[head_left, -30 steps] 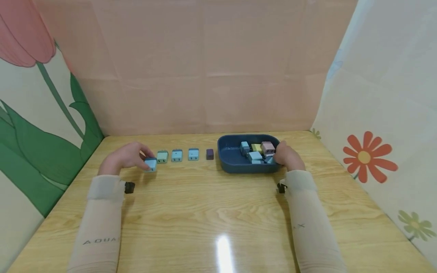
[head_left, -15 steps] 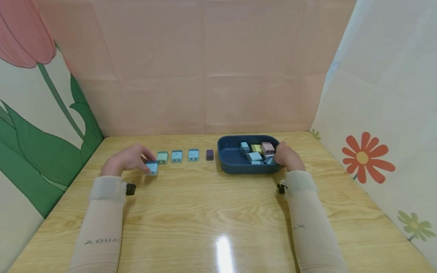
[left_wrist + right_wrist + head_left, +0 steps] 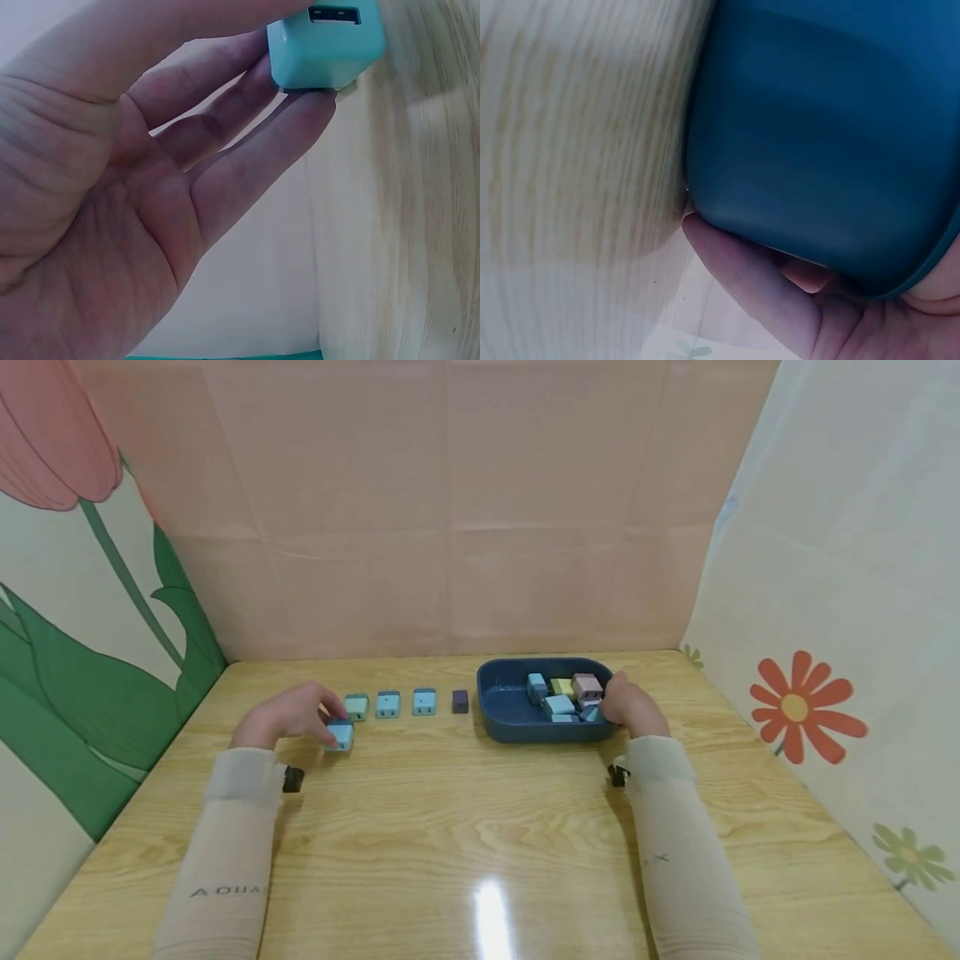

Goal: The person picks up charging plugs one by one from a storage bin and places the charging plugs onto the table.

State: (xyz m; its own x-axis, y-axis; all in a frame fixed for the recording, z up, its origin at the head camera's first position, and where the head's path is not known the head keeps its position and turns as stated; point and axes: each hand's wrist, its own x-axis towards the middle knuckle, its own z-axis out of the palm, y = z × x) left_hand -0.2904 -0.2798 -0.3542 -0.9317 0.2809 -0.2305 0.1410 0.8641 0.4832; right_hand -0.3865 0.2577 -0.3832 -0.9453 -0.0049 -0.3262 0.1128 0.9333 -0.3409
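Observation:
My left hand [image 3: 288, 717] pinches a light blue USB charger [image 3: 342, 736] between thumb and fingers, just in front of the left end of a row. In the left wrist view, the charger's USB port faces the camera. That row holds a light green charger [image 3: 357, 706], two light blue chargers [image 3: 387, 703] and a small dark purple block [image 3: 460, 701]. My right hand [image 3: 634, 707] grips the right end of a dark blue plastic bin [image 3: 517, 732]. In the right wrist view, the thumb [image 3: 746, 281] lies along the bin's outer wall; most other fingers are hidden.
Inside the bin lie several chargers, among them a pink one [image 3: 587, 686], a yellow one [image 3: 561, 687] and light blue ones [image 3: 558, 706]. The wooden table [image 3: 420, 827] meets a pink backdrop [image 3: 450, 568] behind and flowered sheets at both sides.
My left hand has shifted a little to the right and nearer to me, carrying the light blue charger. The right hand and bin stay where they were.

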